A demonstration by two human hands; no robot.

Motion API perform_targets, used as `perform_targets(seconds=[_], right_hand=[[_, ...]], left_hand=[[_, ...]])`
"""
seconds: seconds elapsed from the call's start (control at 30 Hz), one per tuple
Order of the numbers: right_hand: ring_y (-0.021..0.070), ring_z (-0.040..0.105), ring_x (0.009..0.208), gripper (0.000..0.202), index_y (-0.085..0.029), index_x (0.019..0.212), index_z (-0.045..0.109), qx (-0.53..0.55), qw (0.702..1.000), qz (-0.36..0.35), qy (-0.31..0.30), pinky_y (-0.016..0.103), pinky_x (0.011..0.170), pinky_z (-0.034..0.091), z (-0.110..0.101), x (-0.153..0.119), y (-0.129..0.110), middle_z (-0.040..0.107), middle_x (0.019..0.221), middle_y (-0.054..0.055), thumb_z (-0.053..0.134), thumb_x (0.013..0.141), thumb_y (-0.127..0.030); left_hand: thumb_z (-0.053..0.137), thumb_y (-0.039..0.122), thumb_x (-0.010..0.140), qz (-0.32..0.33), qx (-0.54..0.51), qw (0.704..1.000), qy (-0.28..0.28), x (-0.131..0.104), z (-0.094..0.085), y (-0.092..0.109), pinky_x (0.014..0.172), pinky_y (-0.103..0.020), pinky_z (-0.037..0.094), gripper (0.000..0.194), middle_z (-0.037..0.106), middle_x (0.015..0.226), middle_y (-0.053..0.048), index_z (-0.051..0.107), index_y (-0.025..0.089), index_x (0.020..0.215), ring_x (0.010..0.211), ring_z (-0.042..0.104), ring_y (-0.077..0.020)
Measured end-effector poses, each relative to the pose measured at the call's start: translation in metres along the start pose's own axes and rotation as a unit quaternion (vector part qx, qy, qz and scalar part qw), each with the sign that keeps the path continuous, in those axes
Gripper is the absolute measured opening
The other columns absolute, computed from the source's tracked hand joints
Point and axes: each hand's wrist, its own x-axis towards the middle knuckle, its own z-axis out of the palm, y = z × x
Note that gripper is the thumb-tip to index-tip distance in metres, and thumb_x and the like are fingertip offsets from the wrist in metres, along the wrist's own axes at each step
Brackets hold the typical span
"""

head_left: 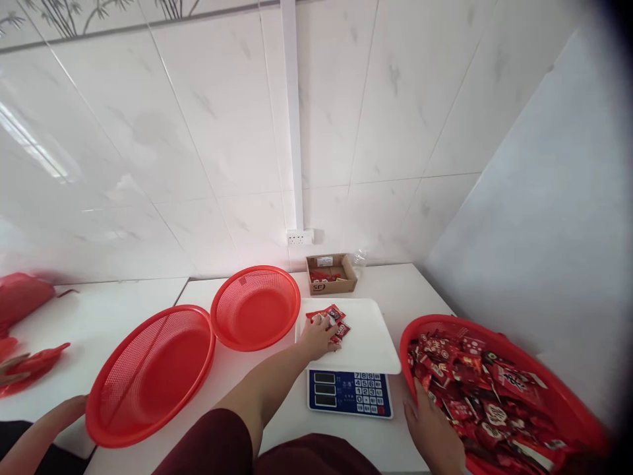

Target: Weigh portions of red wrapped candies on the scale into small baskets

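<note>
My left hand (319,338) rests on a small pile of red packets (342,328) on the white tray of a scale (368,333), fingers spread over them. Below the tray shows the scale's blue keypad panel (349,393). At the right, my right hand (432,425) is at the near left rim of a large red basket (499,340) full of red packets (475,389). Its fingers reach just over the rim; whether they grip the rim or a packet is unclear.
Two red mesh baskets (256,268) (210,349) stand left of the scale. Behind it, a cardboard box (332,287) holds some packets near the wall. At the far left, another person's hand (12,369) touches a red bag (44,359); an arm (54,422) reaches toward the nearer basket.
</note>
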Motion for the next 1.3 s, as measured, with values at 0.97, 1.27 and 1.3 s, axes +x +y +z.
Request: perform_targets(seconds=[0.97, 1.27, 1.3], right_hand=[[0.0297, 0.053, 0.118, 0.062, -0.007, 0.141, 0.029, 0.016, 1.000, 0.002, 0.006, 0.045, 0.091, 0.045, 0.004, 0.002, 0.004, 0.051, 0.134, 0.019, 0.019, 0.086, -0.034], [0.0329, 0.051, 0.120, 0.067, 0.000, 0.140, 0.027, -0.008, 0.999, -0.031, 0.011, 0.048, 0.092, 0.044, 0.013, 0.007, 0.014, 0.050, 0.133, 0.024, 0.015, 0.085, -0.036], [0.0334, 0.051, 0.120, 0.067, 0.000, 0.139, 0.028, -0.009, 0.999, -0.035, 0.015, 0.048, 0.093, 0.043, 0.014, 0.007, 0.016, 0.050, 0.132, 0.025, 0.015, 0.085, -0.037]], left_hand=[[0.047, 0.023, 0.084, -0.168, -0.117, 0.973, 0.104, -0.019, -0.029, -0.047, 0.113, -0.050, 0.013, 0.061, 0.018, 0.153, -0.011, 0.029, 0.023, 0.142, 0.142, 0.009, -0.0282], [0.039, 0.058, 0.085, -0.016, -0.070, 0.997, -0.018, 0.054, 0.004, 0.033, 0.101, -0.060, 0.024, 0.059, 0.027, 0.147, -0.014, 0.038, 0.028, 0.135, 0.134, 0.022, -0.0385], [0.037, 0.053, 0.088, 0.007, -0.044, 0.999, -0.006, 0.053, 0.006, 0.036, 0.099, -0.058, 0.028, 0.051, 0.033, 0.143, -0.015, 0.043, 0.027, 0.131, 0.130, 0.027, -0.0368]])
